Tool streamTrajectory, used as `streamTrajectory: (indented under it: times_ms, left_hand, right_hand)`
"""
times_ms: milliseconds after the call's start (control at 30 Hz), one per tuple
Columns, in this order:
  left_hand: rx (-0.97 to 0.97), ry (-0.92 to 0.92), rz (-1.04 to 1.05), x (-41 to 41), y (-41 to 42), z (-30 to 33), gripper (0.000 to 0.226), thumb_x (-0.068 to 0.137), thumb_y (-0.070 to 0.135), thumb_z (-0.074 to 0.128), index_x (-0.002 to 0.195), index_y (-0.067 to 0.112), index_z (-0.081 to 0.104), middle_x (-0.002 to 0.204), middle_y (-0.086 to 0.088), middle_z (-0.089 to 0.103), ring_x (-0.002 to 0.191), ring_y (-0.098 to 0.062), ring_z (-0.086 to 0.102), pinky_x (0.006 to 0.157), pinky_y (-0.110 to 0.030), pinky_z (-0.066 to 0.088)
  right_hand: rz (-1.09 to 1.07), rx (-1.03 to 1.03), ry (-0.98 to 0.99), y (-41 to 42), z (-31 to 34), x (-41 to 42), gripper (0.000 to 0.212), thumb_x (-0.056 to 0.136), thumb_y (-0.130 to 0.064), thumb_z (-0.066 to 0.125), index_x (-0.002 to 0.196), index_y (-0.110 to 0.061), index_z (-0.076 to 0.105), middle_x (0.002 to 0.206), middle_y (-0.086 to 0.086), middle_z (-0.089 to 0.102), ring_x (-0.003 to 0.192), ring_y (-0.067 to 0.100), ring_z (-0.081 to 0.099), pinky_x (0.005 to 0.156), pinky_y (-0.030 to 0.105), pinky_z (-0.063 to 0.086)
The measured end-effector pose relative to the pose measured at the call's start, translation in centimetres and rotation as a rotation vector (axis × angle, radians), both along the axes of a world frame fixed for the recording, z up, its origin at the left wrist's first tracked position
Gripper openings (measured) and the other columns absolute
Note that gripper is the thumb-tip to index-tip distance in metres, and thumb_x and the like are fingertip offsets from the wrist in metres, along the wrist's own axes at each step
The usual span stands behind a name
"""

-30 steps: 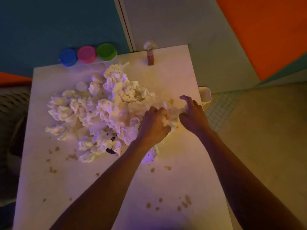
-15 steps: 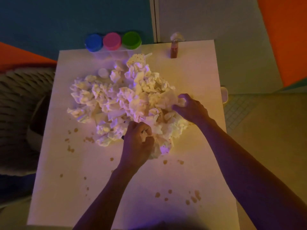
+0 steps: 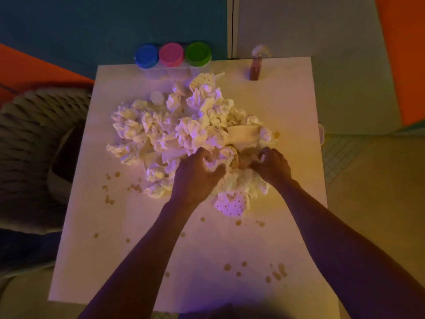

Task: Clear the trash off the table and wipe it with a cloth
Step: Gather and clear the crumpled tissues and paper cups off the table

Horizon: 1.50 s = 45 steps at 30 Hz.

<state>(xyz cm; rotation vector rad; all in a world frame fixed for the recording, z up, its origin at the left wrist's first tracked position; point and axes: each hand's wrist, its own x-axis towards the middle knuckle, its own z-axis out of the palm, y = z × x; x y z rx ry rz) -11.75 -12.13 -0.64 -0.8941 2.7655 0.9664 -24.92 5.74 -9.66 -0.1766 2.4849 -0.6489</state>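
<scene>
A big heap of crumpled white paper trash (image 3: 184, 132) covers the middle of the white table (image 3: 287, 107). My left hand (image 3: 195, 176) is closed on crumpled paper at the heap's near edge. Close beside it on the right, my right hand (image 3: 271, 165) is clenched on more paper. A dotted paper piece (image 3: 231, 202) lies just below both hands, and a flat cup-like piece (image 3: 243, 137) sits right above them. Brown stain spots (image 3: 274, 271) speckle the near part of the table. No cloth is visible.
Three tubs with blue (image 3: 146, 55), pink (image 3: 171, 54) and green (image 3: 198, 53) lids stand at the table's far edge, a small brown bottle (image 3: 255, 70) to their right. A woven basket (image 3: 27, 146) stands left of the table, a small white bin (image 3: 321, 133) at its right edge.
My right hand has drawn back from the heap's right side to its near edge, beside my left hand, and clenched on paper. The view has shifted so the table sits more central.
</scene>
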Motion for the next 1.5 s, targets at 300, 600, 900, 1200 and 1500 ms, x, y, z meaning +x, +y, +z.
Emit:
streamTrajectory:
  times_ms: [300,600,900,1200,1500]
  left_hand:
    - [-0.264,-0.215,-0.246,-1.3,1.3,-3.8,0.047,0.088,0.042,0.067,0.133,0.031,0.058,0.123,-0.005,0.055,0.119,-0.031,0.048,0.079,-0.040,0.051]
    - [-0.180,-0.088,-0.206,-0.5,0.6,-3.0,0.021,0.083,0.035,0.064,0.096,0.018,0.064,0.106,-0.004,0.058,0.100,-0.030,0.058,0.073,-0.036,0.048]
    - [-0.093,0.123,0.063,3.5,0.1,-0.1,0.022,0.080,0.012,0.060,0.074,0.021,0.041,0.067,0.002,0.055,0.073,-0.034,0.060,0.060,-0.039,0.048]
    - [0.007,0.306,0.143,6.6,-0.7,1.0,0.051,0.076,0.007,0.042,0.109,0.034,0.071,0.102,0.004,0.064,0.085,-0.015,0.068,0.078,-0.030,0.055]
    - [0.039,0.123,0.251,8.9,-1.4,-0.6,0.043,0.071,0.053,0.079,0.071,0.028,0.044,0.077,0.000,0.059,0.065,-0.009,0.054,0.056,-0.022,0.037]
  right_hand:
    - [-0.260,-0.324,0.091,1.3,2.3,1.7,0.016,0.072,-0.013,0.068,0.081,-0.021,0.057,0.076,-0.001,0.061,0.073,0.026,0.058,0.066,0.027,0.038]
    - [-0.277,-0.326,0.050,1.5,4.5,3.5,0.014,0.083,-0.016,0.063,0.094,-0.015,0.072,0.093,0.002,0.072,0.088,0.023,0.065,0.072,0.025,0.042]
    - [-0.277,-0.331,0.039,1.3,5.5,5.0,0.029,0.070,-0.034,0.065,0.070,-0.008,0.054,0.057,0.000,0.048,0.064,0.035,0.050,0.061,0.036,0.045]
    - [-0.162,-0.290,-0.005,2.6,5.8,6.2,0.029,0.077,-0.017,0.054,0.093,-0.036,0.070,0.076,-0.006,0.069,0.076,0.027,0.068,0.075,0.039,0.056]
    - [-0.116,-0.168,-0.063,3.0,4.3,7.0,0.061,0.073,-0.061,0.074,0.123,-0.031,0.058,0.117,0.008,0.069,0.109,0.033,0.065,0.091,0.037,0.051]
